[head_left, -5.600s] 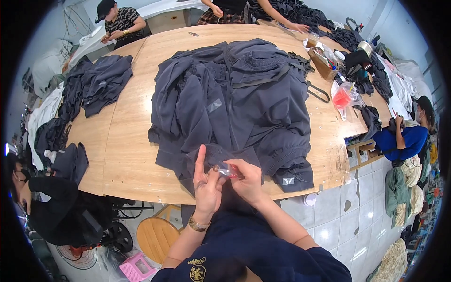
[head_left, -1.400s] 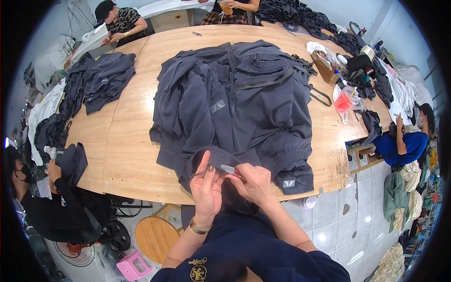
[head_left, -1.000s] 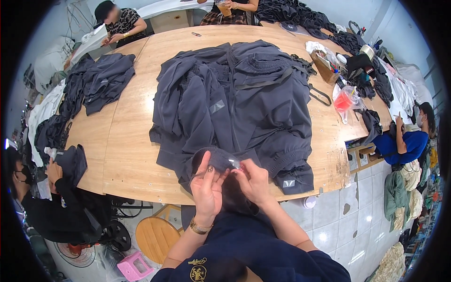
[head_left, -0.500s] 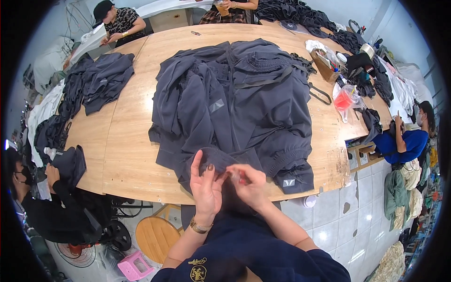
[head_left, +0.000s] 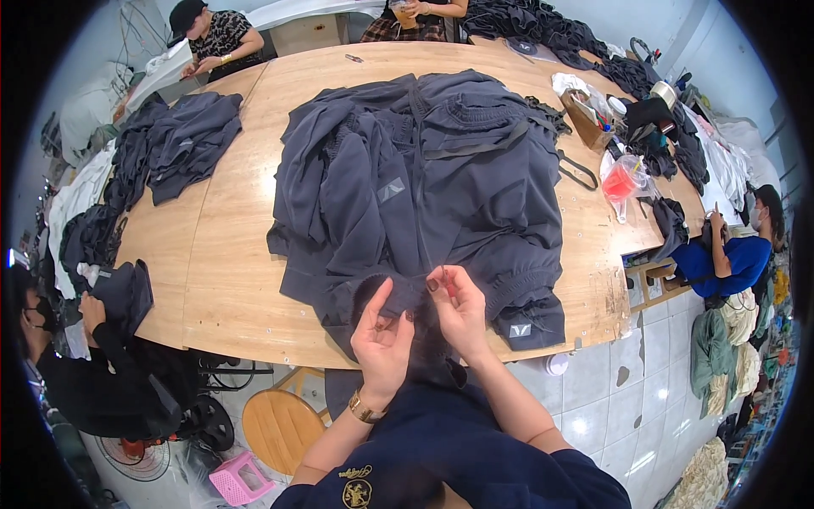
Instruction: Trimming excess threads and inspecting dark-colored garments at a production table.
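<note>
Head view, lower middle of the frame: the left hand (head_left: 381, 343) and the right hand (head_left: 460, 310) meet over the near hem of a dark jacket (head_left: 424, 204) that hangs over the front edge of a wooden table (head_left: 229, 280). The left hand's fingers are curled, pinching a fold of the dark cloth, with one finger raised; the right hand is closed in a pinch on something thin and reddish, too small to tell what it is, pressed against the same fold. The jacket lies on top of a heap of like garments spread across the middle of the frame, sleeves and hoods tangled. My judgement is that the work on this hem is under way and not finished, since both hands are on the cloth and the piece has not been set aside; the heap beneath suggests more pieces wait. Farther off, at upper left, a second pile of dark clothes (head_left: 182, 140) sits on the table. At upper right stand a small box of tools (head_left: 585, 119) and a red plastic bag (head_left: 623, 180). Other people work at the table's edges: one at lower left, one at right in a blue top (head_left: 729, 263), two at the top.
</note>
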The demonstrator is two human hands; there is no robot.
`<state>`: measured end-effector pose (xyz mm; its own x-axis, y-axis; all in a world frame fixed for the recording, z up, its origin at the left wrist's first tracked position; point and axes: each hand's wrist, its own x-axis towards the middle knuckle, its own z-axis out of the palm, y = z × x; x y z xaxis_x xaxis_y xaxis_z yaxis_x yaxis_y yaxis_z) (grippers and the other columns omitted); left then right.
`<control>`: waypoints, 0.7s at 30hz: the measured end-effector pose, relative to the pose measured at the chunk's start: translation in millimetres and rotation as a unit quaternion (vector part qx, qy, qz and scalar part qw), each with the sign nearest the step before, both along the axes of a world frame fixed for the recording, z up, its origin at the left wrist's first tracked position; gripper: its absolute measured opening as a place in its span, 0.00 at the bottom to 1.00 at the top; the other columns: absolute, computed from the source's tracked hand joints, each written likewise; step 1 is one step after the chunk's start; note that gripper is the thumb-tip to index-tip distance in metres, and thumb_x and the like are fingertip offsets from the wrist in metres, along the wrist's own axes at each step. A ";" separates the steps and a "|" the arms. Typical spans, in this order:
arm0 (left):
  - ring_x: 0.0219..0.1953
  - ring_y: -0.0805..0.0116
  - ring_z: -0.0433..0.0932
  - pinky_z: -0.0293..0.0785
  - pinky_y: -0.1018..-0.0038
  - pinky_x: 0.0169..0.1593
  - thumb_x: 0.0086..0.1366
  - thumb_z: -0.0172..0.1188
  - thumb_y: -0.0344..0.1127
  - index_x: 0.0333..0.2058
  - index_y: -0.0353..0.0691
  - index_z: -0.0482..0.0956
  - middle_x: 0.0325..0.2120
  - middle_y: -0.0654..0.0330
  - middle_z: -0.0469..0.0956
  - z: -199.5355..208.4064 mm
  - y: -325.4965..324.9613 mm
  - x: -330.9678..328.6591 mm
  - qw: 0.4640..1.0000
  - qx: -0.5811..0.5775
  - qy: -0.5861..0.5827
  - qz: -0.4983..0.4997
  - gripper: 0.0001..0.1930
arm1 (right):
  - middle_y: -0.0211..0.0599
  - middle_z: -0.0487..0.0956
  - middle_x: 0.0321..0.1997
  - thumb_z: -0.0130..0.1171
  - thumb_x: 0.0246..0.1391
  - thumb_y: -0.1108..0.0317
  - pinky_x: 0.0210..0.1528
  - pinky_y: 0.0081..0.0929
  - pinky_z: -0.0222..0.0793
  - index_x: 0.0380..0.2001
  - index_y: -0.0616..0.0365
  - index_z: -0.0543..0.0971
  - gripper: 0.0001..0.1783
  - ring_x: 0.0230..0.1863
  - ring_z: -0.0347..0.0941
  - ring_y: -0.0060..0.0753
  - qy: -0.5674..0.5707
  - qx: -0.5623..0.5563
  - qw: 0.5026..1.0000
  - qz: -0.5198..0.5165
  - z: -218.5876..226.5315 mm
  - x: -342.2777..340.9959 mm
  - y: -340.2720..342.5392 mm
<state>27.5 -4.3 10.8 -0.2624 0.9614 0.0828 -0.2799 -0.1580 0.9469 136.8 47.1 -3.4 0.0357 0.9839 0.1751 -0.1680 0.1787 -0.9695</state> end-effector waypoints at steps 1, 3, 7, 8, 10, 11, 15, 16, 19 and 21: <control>0.40 0.77 0.74 0.71 0.83 0.44 0.58 0.52 0.17 0.56 0.29 0.63 0.44 0.57 0.73 -0.9 -0.8 1.7 1.000 -0.002 0.008 0.001 0.25 | 0.32 0.78 0.27 0.58 0.49 0.78 0.29 0.14 0.66 0.40 0.62 0.74 0.13 0.27 0.71 0.12 -0.002 0.002 1.000 0.000 1.2 2.9 -1.4; 0.39 0.77 0.74 0.71 0.84 0.44 0.58 0.53 0.17 0.56 0.28 0.64 0.44 0.57 0.73 -2.3 -2.3 1.8 1.000 -0.008 0.017 0.005 0.25 | 0.31 0.76 0.39 0.57 0.52 0.78 0.35 0.12 0.67 0.42 0.64 0.73 0.13 0.38 0.71 0.15 -0.049 -0.024 0.996 0.071 13.6 5.9 -5.2; 0.40 0.76 0.74 0.72 0.82 0.44 0.57 0.54 0.17 0.52 0.27 0.68 0.45 0.55 0.73 -0.8 -1.8 3.2 0.995 -0.007 0.095 0.007 0.22 | 0.30 0.79 0.30 0.59 0.49 0.78 0.32 0.13 0.68 0.37 0.64 0.75 0.09 0.33 0.73 0.14 -0.206 0.116 0.971 0.022 8.3 7.9 -4.6; 0.40 0.76 0.74 0.72 0.82 0.45 0.57 0.54 0.17 0.51 0.27 0.69 0.45 0.54 0.73 -0.8 -1.6 3.2 0.997 -0.007 0.082 0.009 0.21 | 0.30 0.79 0.26 0.59 0.48 0.79 0.29 0.12 0.67 0.33 0.64 0.76 0.07 0.28 0.72 0.13 -0.195 0.125 0.973 -0.001 9.3 5.1 -5.1; 0.40 0.77 0.74 0.72 0.82 0.44 0.57 0.54 0.17 0.52 0.27 0.69 0.44 0.55 0.74 -0.8 -1.8 1.3 0.997 -0.006 0.072 0.008 0.21 | 0.29 0.79 0.26 0.59 0.49 0.78 0.28 0.11 0.66 0.32 0.64 0.76 0.06 0.27 0.71 0.12 -0.168 0.101 0.981 0.011 12.0 6.4 -9.5; 0.39 0.77 0.74 0.72 0.83 0.42 0.57 0.54 0.17 0.52 0.27 0.69 0.44 0.56 0.74 -0.5 -1.7 -0.2 0.998 -0.004 0.063 0.005 0.21 | 0.29 0.78 0.27 0.59 0.49 0.78 0.27 0.10 0.64 0.32 0.64 0.76 0.05 0.26 0.69 0.11 -0.139 0.077 0.987 0.020 13.4 7.3 -12.1; 0.37 0.78 0.74 0.72 0.84 0.40 0.58 0.54 0.17 0.52 0.27 0.68 0.40 0.58 0.75 1.4 -0.6 -4.1 0.999 -0.004 0.032 0.006 0.21 | 0.32 0.76 0.21 0.58 0.47 0.79 0.25 0.13 0.65 0.31 0.65 0.75 0.06 0.23 0.72 0.15 -0.097 0.051 0.993 0.032 17.6 15.8 -17.3; 0.37 0.79 0.74 0.71 0.85 0.39 0.58 0.54 0.17 0.52 0.27 0.68 0.39 0.59 0.74 1.0 -0.6 -5.4 0.999 -0.010 0.029 0.011 0.21 | 0.31 0.75 0.21 0.58 0.48 0.77 0.24 0.13 0.63 0.30 0.65 0.75 0.05 0.23 0.70 0.13 -0.072 0.053 0.995 0.042 18.0 17.8 -17.2; 0.36 0.78 0.74 0.71 0.85 0.41 0.59 0.53 0.17 0.53 0.28 0.65 0.37 0.59 0.74 3.4 0.5 -5.3 1.000 -0.011 0.022 0.012 0.22 | 0.31 0.74 0.21 0.60 0.48 0.73 0.23 0.16 0.62 0.29 0.65 0.74 0.07 0.22 0.69 0.15 -0.100 0.070 0.992 0.042 10.5 23.5 -11.3; 0.38 0.78 0.73 0.72 0.83 0.44 0.59 0.52 0.16 0.55 0.29 0.62 0.39 0.57 0.73 5.2 1.8 -5.3 1.000 0.012 -0.005 0.016 0.24 | 0.33 0.74 0.20 0.61 0.47 0.71 0.22 0.19 0.63 0.28 0.65 0.74 0.09 0.20 0.70 0.18 -0.149 0.085 0.985 0.037 9.3 23.6 -8.3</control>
<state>22.1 -2.5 16.1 -0.2939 0.9502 0.1041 -0.2832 -0.1906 0.9399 160.3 38.8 5.9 -0.1128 0.9377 0.3285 0.1002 0.3397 -0.9352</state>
